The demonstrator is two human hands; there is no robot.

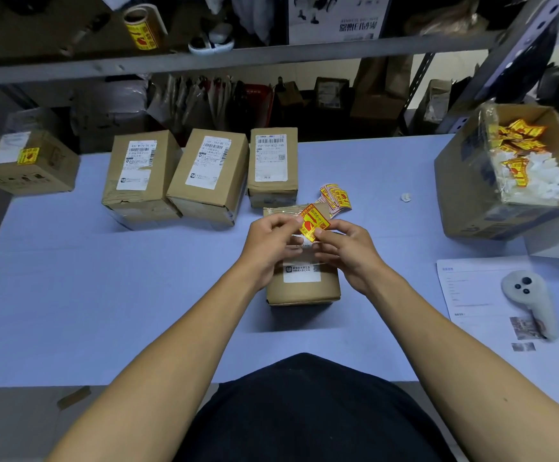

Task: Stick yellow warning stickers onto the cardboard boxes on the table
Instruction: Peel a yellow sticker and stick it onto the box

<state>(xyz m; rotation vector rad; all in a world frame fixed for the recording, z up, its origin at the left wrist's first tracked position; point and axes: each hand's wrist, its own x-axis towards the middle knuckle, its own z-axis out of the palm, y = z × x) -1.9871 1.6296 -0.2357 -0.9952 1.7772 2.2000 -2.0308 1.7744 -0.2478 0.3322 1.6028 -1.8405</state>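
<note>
Though behind hands (pixel 273 243), 3 boxes (pixel 209 173)

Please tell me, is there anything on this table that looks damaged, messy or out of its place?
Nothing serious. The leftmost box of the row has a crumpled, torn-looking front edge. A small white scrap lies loose on the table. Both hands, left hand and right hand, hold a sticker.

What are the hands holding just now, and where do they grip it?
One yellow warning sticker, pinched at its edges by the left hand and right hand.
</note>
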